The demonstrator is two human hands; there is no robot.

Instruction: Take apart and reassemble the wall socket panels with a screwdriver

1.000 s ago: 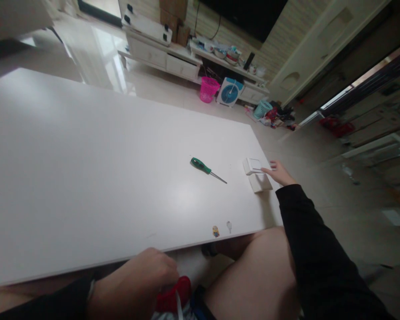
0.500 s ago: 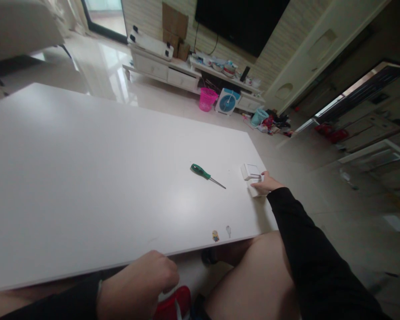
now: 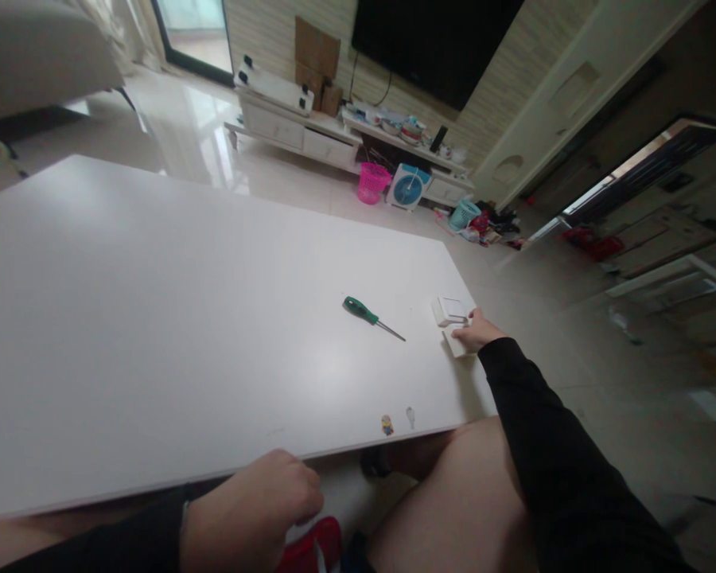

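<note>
At the table's right end, my right hand (image 3: 479,330) is closed with thumb and fingers on a small white box-shaped piece (image 3: 457,344). A pale flat edge of that piece shows on its left side. Touching or just behind it is a second white square box (image 3: 449,310) with a framed top face. My left hand (image 3: 262,505) is curled into a fist below the table's near edge, its inner side hidden. To the left of the white pieces lies a screwdriver (image 3: 361,310) with a green handle, its shaft pointing right.
A cartoon sticker (image 3: 387,425) and a small pale tag-like mark (image 3: 410,418) are near the front edge of the white table (image 3: 184,318). My bare leg is under that edge, by a red object (image 3: 313,545). Across the floor stand a pink basket (image 3: 372,183) and a blue fan (image 3: 408,188).
The view has shifted slightly, so everything sits a little lower. The white piece under my right hand appears tilted a little differently. My left hand has stayed in place.
</note>
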